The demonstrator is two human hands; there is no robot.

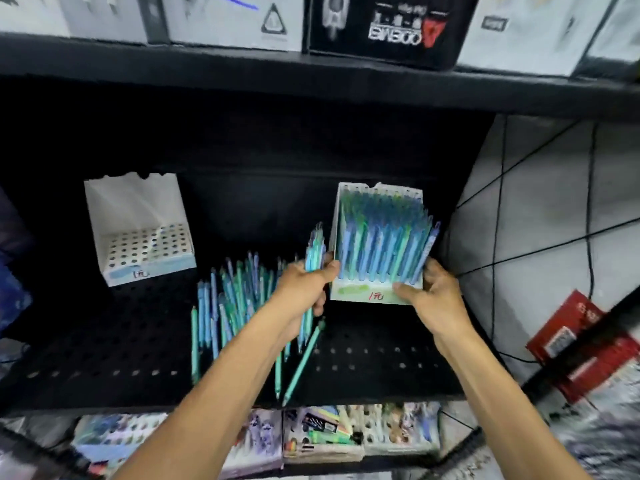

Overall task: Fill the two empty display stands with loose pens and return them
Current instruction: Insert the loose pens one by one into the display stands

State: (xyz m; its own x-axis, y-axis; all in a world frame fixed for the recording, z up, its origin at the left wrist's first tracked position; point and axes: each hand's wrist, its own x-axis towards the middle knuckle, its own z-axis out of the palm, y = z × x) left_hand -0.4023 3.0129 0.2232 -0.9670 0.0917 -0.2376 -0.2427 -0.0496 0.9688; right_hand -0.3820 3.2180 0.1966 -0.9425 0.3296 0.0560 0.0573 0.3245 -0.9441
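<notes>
A white display stand (367,293) packed with blue and green pens stands on the black perforated shelf (381,355) at the right. My right hand (429,292) grips its front right corner, thumb on the front label. My left hand (304,285) holds a small bunch of pens (314,251) upright and touches the stand's left side. A pile of loose pens (235,299) lies on the shelf left of my left arm. A second white stand (138,233), its hole grid bare, sits at the back left.
The shelf above (311,77) carries white and black boxes. A tiled wall (540,209) with black cables closes the right side. Red boxes (575,337) lie at lower right. Below the shelf edge, stationery packs (322,434) are stacked.
</notes>
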